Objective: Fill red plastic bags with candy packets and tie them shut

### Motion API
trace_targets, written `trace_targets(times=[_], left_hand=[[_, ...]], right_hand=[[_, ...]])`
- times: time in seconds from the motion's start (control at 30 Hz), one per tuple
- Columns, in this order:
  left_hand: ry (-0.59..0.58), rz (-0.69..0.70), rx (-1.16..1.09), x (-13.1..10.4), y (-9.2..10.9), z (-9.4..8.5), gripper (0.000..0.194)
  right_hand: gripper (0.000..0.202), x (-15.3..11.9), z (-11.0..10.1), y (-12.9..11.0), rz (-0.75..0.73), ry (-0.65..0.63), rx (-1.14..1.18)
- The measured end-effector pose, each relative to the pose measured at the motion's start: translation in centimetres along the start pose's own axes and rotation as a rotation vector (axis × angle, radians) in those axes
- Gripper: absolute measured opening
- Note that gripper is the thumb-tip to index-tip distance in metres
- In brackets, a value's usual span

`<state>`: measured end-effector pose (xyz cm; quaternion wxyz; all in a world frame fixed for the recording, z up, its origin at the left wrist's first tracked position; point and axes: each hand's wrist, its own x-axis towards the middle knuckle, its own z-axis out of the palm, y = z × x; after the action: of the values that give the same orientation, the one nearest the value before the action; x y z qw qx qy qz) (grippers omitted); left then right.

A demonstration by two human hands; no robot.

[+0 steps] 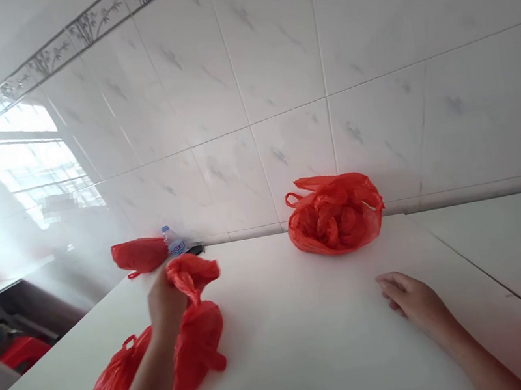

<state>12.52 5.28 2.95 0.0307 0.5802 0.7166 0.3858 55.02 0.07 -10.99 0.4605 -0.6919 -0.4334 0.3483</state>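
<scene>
One red bag [198, 346] lies nearer than and left of the rumpled bag [337, 222], its neck in the left hand [164, 297], fingers closed: apparently mid-handling, calling next for a steady grip. Nearer and right, the right hand [413, 298] half-curls, seemingly empty.

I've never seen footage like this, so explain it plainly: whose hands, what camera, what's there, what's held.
No machine here: these are one person's bare hands. The single picture comes from a camera worn on their head, looking forward and down. The left hand grips a red bag by its bunched top. More red plastic lies left of that forearm; whether it's separate is unclear. The right hand is loosely curled, with nothing visible in it. On the white table, a second bag sits near the wall, and a third bag beside a bottle.
</scene>
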Motion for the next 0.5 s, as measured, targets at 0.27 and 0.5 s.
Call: trace_targets(times=[0.27, 0.5], left_hand=[[-0.331, 0.013, 0.404, 0.4, -8.6, 2.6, 0.036], [-0.083, 0.372, 0.211, 0.0, 0.2, 5.4, 0.048]], right_hand=[[0.03, -0.7, 0.0, -0.6, -0.03, -0.004, 0.006], [0.028, -0.8, 0.0, -0.8, -0.042, -0.001, -0.026]])
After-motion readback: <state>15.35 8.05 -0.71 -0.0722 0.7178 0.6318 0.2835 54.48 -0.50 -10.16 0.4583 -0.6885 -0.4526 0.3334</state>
